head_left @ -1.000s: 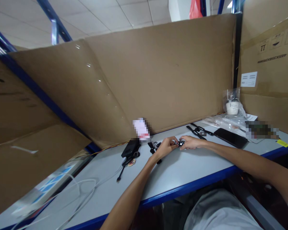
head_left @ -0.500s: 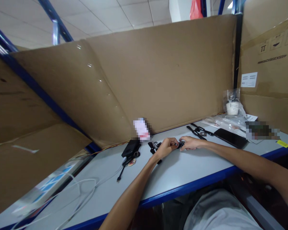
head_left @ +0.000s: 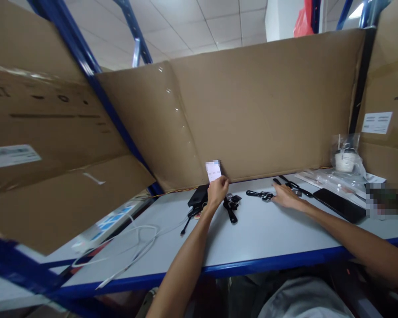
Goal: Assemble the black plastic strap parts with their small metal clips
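Observation:
My left hand point(head_left: 218, 191) reaches to the back of the grey table point(head_left: 272, 238), its fingers curled round the lower edge of a small white card point(head_left: 213, 169) that leans on the cardboard wall. My right hand point(head_left: 285, 197) lies flat on the table with fingers stretched out, the fingertips at the end of a black strap piece point(head_left: 259, 194). A cluster of small black parts point(head_left: 231, 204) lies between the two hands. A black power bank point(head_left: 199, 196) sits just left of my left hand.
A black phone point(head_left: 340, 206) and a plastic bag with a white cup point(head_left: 346, 157) lie at the right. White cables point(head_left: 142, 240) and a power strip point(head_left: 109, 223) are at the left. Cardboard sheets point(head_left: 268, 110) wall the back and sides; the table has a blue front edge.
The hands have parted from the small black piece they held together. My left hand moved up and left to the white card, and my right hand moved right, flat by the strap. The view shifted left.

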The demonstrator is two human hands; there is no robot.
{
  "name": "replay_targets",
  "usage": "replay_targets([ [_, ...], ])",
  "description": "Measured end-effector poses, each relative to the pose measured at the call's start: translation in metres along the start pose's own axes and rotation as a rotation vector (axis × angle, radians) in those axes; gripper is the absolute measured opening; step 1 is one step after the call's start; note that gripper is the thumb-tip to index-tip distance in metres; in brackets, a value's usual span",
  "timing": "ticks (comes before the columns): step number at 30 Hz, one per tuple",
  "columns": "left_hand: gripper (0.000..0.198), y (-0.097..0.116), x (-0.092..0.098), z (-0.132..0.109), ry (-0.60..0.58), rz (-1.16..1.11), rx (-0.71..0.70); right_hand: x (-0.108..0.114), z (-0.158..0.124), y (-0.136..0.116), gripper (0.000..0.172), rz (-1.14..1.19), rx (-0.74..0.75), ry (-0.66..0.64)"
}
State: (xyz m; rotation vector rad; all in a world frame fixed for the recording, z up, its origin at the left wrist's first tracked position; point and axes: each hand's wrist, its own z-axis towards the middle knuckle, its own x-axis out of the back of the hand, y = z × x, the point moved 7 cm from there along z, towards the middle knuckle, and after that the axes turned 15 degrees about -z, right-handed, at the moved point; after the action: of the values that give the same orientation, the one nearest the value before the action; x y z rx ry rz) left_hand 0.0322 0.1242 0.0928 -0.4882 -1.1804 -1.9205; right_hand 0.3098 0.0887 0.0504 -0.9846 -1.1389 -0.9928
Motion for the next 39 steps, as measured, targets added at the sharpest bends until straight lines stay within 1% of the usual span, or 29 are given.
replay_targets([
  [2, 0.03, -0.013, 0.003, 0.0, 0.0, 0.074, 0.059, 0.006, 0.0, 0.008, 0.049, -0.09, -0.031, 0.054],
  [4, 0.028, -0.02, -0.001, -0.001, -0.038, 0.134, 0.084, 0.012, -0.001, 0.011, 0.049, -0.159, -0.04, 0.103],
  [6, 0.028, -0.021, -0.01, -0.003, -0.092, 0.181, 0.077, 0.017, -0.004, 0.008, 0.045, -0.203, -0.021, 0.148],
  [8, 0.029, -0.019, -0.019, -0.006, -0.147, 0.212, 0.05, 0.021, -0.008, -0.002, 0.037, -0.219, 0.032, 0.191],
  [10, 0.03, -0.015, -0.028, -0.008, -0.206, 0.223, 0.015, 0.021, -0.016, -0.021, 0.031, -0.193, 0.133, 0.234],
  [12, 0.029, -0.012, -0.036, -0.01, -0.257, 0.217, -0.019, 0.018, -0.029, -0.049, 0.03, -0.13, 0.291, 0.262],
  [13, 0.028, -0.011, -0.038, -0.011, -0.274, 0.211, -0.033, 0.015, -0.036, -0.067, 0.03, -0.097, 0.388, 0.257],
  [15, 0.026, -0.009, -0.041, -0.012, -0.289, 0.199, -0.051, 0.002, -0.051, -0.104, 0.032, -0.059, 0.596, 0.197],
  [16, 0.026, -0.009, -0.042, -0.012, -0.291, 0.196, -0.056, -0.004, -0.057, -0.121, 0.035, -0.049, 0.667, 0.167],
  [19, 0.027, -0.008, -0.044, -0.013, -0.296, 0.192, -0.064, -0.018, -0.063, -0.159, 0.047, -0.027, 0.753, 0.107],
  [22, 0.026, -0.006, -0.045, -0.014, -0.31, 0.191, -0.077, -0.024, -0.057, -0.178, 0.049, -0.004, 0.771, 0.095],
  [24, 0.026, -0.003, -0.045, -0.014, -0.314, 0.184, -0.09, -0.023, -0.053, -0.18, 0.046, 0.012, 0.762, 0.122],
  [26, 0.028, -0.001, -0.044, -0.015, -0.314, 0.172, -0.1, -0.02, -0.054, -0.173, 0.039, 0.008, 0.767, 0.153],
  [28, 0.028, 0.002, -0.045, -0.016, -0.318, 0.16, -0.104, -0.016, -0.058, -0.161, 0.031, -0.02, 0.783, 0.166],
  [30, 0.027, 0.003, -0.045, -0.016, -0.325, 0.147, -0.106, -0.013, -0.061, -0.144, 0.026, -0.043, 0.766, 0.159],
  [32, 0.027, 0.005, -0.046, -0.015, -0.331, 0.135, -0.11, -0.008, -0.061, -0.123, 0.025, -0.027, 0.707, 0.152],
  [35, 0.028, 0.006, -0.045, -0.014, -0.331, 0.125, -0.112, 0.002, -0.055, -0.093, 0.029, 0.074, 0.597, 0.172],
  [37, 0.029, 0.005, -0.043, -0.014, -0.33, 0.128, -0.109, 0.006, -0.048, -0.08, 0.03, 0.121, 0.522, 0.191],
  [39, 0.031, 0.006, -0.042, -0.013, -0.327, 0.139, -0.109, 0.008, -0.042, -0.073, 0.031, 0.118, 0.46, 0.207],
])
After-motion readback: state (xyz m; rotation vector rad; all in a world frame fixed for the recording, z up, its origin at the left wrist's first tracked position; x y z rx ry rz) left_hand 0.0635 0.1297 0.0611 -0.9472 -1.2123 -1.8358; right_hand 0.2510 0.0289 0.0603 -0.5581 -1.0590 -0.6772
